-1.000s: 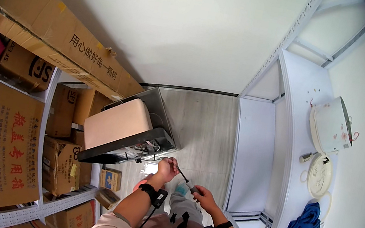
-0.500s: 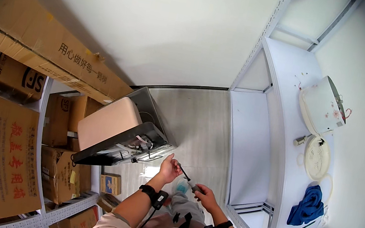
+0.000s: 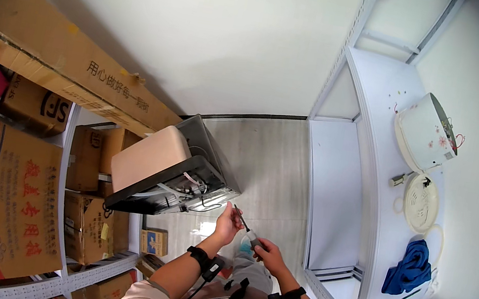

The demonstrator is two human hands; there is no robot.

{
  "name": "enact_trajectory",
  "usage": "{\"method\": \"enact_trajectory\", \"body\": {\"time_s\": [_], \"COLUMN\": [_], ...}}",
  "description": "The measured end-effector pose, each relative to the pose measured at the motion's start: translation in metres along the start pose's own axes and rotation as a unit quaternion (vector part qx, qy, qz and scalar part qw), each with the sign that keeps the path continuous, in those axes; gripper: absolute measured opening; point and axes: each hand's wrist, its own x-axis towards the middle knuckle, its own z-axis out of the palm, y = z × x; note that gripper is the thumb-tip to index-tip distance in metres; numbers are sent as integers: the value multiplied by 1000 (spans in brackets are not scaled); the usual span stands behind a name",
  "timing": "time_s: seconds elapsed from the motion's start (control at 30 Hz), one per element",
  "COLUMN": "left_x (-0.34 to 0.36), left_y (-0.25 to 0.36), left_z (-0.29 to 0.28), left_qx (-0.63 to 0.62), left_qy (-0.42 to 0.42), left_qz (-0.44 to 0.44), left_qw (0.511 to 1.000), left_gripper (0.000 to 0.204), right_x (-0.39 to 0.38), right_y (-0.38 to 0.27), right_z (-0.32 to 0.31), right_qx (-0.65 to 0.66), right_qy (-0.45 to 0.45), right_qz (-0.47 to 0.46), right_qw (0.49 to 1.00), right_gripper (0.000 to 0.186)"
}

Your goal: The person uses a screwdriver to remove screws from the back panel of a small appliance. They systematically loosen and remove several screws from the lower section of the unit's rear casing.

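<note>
My right hand (image 3: 265, 251) grips the grey handle of a screwdriver-like tool (image 3: 254, 237). The tool's thin dark shaft runs up to my left hand (image 3: 229, 224), whose curled fingers are at its far end; whatever else they hold is too small to make out. Just above them stands a dark metal appliance housing (image 3: 218, 146), leaning at an angle, with a pale pink boxy insert (image 3: 148, 159). Its near side is open, showing grey hoses, wires and fittings (image 3: 191, 187), and a thin cable loops below it, close to my left fingertips.
Cardboard boxes (image 3: 23, 207) fill the left shelving, with a long carton (image 3: 59, 47) along the top. Right, a white shelf unit (image 3: 334, 192) holds a floral white housing (image 3: 421, 133), a round cream part (image 3: 419, 203) and blue cloth (image 3: 407, 269). A small box (image 3: 152, 242) lies on the floor.
The view has shifted slightly. My left hand has risen a little toward the appliance, its fingers still at the tool's thin end; my right hand keeps its grip on the handle.
</note>
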Motion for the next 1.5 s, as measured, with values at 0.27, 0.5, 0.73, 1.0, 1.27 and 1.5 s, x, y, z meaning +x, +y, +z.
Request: {"method": "enact_trajectory", "body": {"time_s": [0.27,0.5,0.73,1.0,1.27,1.5], "left_x": [-24,-30,-15,-7,-5,45], "left_y": [7,-3,-19,-10,12,-6], "left_z": [12,3,-8,-29,-50,-93], "left_qx": [303,452,397,349,292,267], "left_qy": [31,36,-1,-64,-98,-141], "left_qz": [125,163,132,115,110,129], "left_qw": [944,876,908,928,945,945], "left_gripper": [17,31,37,34,33,34], "right_x": [5,-7,-15,-20,-2,37], "right_y": [-34,-57,-44,-33,-14,27], "right_z": [16,30,38,87,125,109], "right_qx": [-7,-25,-154,-115,-68,-152], "right_qy": [-41,4,101,219,293,275], "right_qz": [-38,-63,-146,-164,-195,-227], "right_qw": [998,998,972,955,933,922], "right_gripper": [35,37,38,35,33,28]}}
